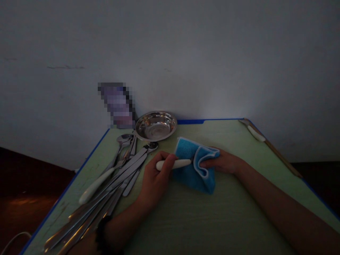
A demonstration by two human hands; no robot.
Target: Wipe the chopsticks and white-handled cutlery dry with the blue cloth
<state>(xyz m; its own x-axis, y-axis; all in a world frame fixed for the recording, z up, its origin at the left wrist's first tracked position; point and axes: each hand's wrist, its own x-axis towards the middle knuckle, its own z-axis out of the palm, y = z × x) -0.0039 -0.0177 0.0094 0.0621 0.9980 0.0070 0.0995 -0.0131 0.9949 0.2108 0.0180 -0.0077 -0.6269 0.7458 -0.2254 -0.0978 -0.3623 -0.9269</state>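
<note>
My left hand (155, 177) is closed around the white handle of a utensil (175, 164), whose working end disappears into a folded blue cloth (195, 166). My right hand (224, 162) grips that cloth, pinching it around the hidden end of the utensil. Both hands rest low over a pale green table (191, 219) with a blue edge.
A pile of several metal spoons and knives (111, 184), one with a white handle, lies at the left. A shiny steel bowl (156, 125) stands at the table's back edge beside a blurred-out object. Another white-handled utensil (255, 134) lies at the far right corner. A white wall rises behind.
</note>
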